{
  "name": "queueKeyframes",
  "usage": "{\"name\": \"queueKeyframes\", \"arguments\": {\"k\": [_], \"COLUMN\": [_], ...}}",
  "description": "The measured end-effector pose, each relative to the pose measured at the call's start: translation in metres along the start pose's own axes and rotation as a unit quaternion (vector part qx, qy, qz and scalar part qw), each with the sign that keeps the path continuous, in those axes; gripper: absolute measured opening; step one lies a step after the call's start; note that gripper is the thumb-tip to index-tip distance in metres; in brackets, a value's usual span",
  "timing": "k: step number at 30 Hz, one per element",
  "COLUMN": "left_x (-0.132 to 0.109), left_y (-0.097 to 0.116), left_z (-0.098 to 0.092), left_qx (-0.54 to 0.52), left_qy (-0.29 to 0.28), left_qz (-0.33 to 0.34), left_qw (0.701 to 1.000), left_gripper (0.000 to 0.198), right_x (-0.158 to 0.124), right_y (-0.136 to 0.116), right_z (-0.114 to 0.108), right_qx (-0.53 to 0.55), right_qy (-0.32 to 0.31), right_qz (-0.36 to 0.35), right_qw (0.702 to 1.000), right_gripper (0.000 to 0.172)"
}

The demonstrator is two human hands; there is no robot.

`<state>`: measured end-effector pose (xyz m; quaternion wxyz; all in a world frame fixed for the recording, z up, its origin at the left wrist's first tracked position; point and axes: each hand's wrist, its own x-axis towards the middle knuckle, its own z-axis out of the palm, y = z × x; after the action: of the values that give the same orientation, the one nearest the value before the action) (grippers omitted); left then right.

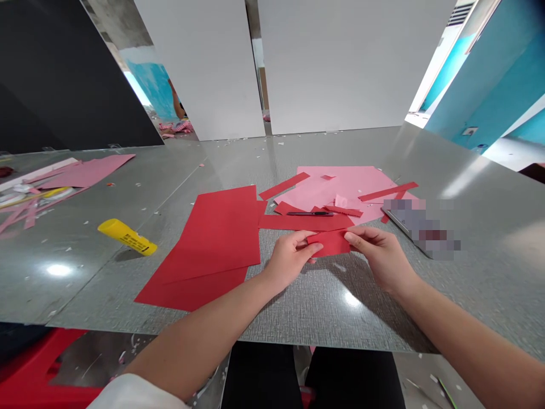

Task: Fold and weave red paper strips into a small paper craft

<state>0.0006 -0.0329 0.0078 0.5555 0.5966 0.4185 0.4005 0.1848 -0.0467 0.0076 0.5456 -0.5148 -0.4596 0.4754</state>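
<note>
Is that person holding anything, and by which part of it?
A small piece of red paper, pinched at its opposite ends by the left hand and the right hand.

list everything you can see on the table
folded red paper piece: 1, red, pinched between both hands
red paper sheets: several, red, overlapping left of the hands
pink paper sheet: 1, pink, ahead of the hands
red paper strips: several, red, on and beside the pink sheet
craft knife: 1, black, on the papers
glue stick: 1, yellow, lying left of the red sheets
metal ruler: 1, silver, right of the pink sheet, partly blurred
left hand: 1, on the folded piece
right hand: 1, on the folded piece
</note>
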Motion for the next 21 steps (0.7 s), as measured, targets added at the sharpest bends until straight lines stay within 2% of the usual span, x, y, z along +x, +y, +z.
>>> {"name": "queueKeyframes", "arguments": {"k": [7, 21], "left_x": [-0.0005, 0.0006], "left_y": [0.0002, 0.0017], "left_z": [0.0008, 0.0004], "left_qx": [0.019, 0.028], "left_qy": [-0.017, -0.025], "left_qz": [-0.002, -0.029], "left_qw": [1.000, 0.999], "left_gripper": [0.028, 0.024], "right_x": [0.0006, 0.0017], "right_y": [0.0000, -0.0017], "right_z": [-0.0005, 0.0000], "right_qx": [-0.026, 0.034], "right_qy": [0.018, -0.002], "right_qz": [-0.018, -0.011], "right_qw": [0.999, 0.999], "right_gripper": [0.019, 0.017]}}
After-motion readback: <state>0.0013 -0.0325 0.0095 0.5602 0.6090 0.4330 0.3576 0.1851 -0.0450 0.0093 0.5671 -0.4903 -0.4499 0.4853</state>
